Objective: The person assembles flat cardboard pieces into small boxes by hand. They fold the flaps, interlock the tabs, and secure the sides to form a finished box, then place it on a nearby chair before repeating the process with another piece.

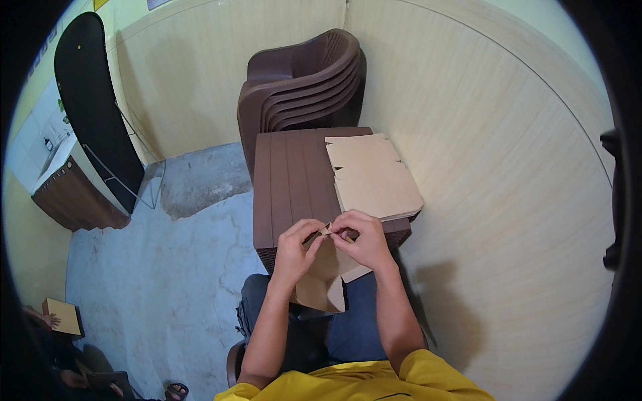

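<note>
A partly folded brown cardboard box [319, 291] rests over my lap, close to the front edge of the brown table [287, 194]. My left hand [297, 246] pinches the box's far corner between thumb and fingers. Right beside it, my right hand [361, 237] grips the same corner, with a small flap of card showing between the fingertips. One side panel of the box lies out to the right, under my right wrist. A stack of flat cardboard sheets [374, 175] with notched edges lies on the table's right part, just beyond my right hand.
Behind the table stand several stacked brown plastic chairs [301, 87]. A wood-patterned wall [508, 200] runs along the right. At far left, a black folded board [97, 100] leans near a curtained sink counter [83, 194]. Another person's hand [51, 321] touches a box [63, 317] at lower left.
</note>
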A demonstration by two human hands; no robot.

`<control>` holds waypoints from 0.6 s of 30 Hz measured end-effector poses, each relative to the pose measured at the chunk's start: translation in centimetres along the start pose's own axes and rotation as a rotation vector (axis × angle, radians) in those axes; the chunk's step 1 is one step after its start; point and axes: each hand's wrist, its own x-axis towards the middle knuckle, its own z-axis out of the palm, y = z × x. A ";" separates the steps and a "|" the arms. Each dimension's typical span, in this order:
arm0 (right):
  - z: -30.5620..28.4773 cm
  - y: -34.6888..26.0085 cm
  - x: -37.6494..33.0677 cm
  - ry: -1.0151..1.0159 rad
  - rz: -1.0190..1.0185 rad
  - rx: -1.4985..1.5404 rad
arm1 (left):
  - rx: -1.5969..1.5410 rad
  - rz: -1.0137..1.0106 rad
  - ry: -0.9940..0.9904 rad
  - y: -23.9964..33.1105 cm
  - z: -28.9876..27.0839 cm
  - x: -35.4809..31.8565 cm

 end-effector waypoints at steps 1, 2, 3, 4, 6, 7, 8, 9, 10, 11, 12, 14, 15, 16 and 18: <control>-0.1 -0.2 0.0 0.003 -0.022 -0.015 | -0.020 0.004 0.002 0.0 -0.1 0.0; -0.1 -0.3 0.0 0.006 -0.027 -0.020 | -0.034 0.000 0.001 0.1 -0.2 0.0; -0.1 -0.4 -0.1 0.008 -0.015 -0.015 | -0.043 -0.028 -0.008 0.2 -0.3 0.0; -0.1 -0.4 0.0 0.021 -0.057 -0.045 | -0.040 0.020 0.011 0.3 -0.4 0.2; 0.1 -0.3 -0.2 0.043 -0.107 -0.086 | -0.028 0.056 0.033 0.5 -0.2 0.1; 0.2 -0.3 -0.2 0.053 -0.142 -0.109 | 0.004 0.081 0.035 0.7 -0.1 0.0; 0.3 -0.1 -0.2 0.065 -0.179 -0.133 | 0.039 0.101 0.036 0.7 0.1 0.0; 0.5 0.0 -0.2 0.078 -0.204 -0.155 | 0.074 0.120 0.036 0.8 0.1 -0.1; 0.7 0.1 -0.2 0.079 -0.197 -0.155 | 0.088 0.114 0.039 0.8 0.3 -0.1; 0.9 0.1 -0.3 0.084 -0.179 -0.156 | 0.102 0.109 0.042 0.8 0.4 -0.2; 1.1 -0.1 -0.4 0.085 -0.148 -0.155 | 0.113 0.103 0.045 0.8 0.4 -0.3; 1.1 -0.1 0.0 0.108 -0.226 -0.166 | 0.112 0.102 0.053 0.5 0.5 -0.1; 1.2 -0.3 0.0 0.127 -0.270 -0.157 | 0.109 0.098 0.057 0.4 0.5 -0.1; 1.2 -0.6 0.0 0.157 -0.292 -0.254 | 0.100 0.102 0.084 0.3 0.6 0.0; 1.5 -1.3 0.0 0.234 -0.345 -0.423 | 0.088 0.108 0.139 0.2 0.5 0.0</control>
